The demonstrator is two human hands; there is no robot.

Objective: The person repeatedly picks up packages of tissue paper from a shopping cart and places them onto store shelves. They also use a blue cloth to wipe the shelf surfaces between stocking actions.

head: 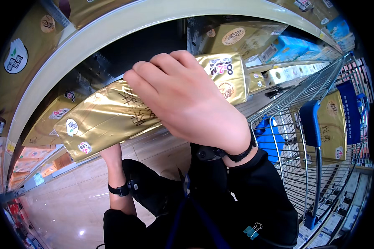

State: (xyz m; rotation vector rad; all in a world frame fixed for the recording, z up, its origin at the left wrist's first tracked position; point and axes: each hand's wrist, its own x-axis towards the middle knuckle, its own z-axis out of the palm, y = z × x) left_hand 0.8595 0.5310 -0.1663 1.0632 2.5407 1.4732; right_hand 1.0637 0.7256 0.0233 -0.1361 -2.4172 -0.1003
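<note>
A long, gold, plastic-wrapped tissue pack [103, 115] is held tilted in front of the shelf. My right hand [180, 93] lies across its top, the fingers bent over the far edge. From below, my left hand [111, 154] supports the pack near its left end; the pack hides those fingers. Both wrists wear black straps. Behind the pack, a dark gap opens in the shelf [149, 46], with another gold pack [57, 115] to its left and one more gold pack [237, 40] to its right.
At right stands a wire shopping cart [299, 174] with a blue handle [311, 124], holding a gold pack [332, 130] and a blue bag [269, 137]. A pale shelf edge [137, 28] curves above my hands. Blue packs [288, 46] sit farther along. Tiled floor [71, 202] lies below.
</note>
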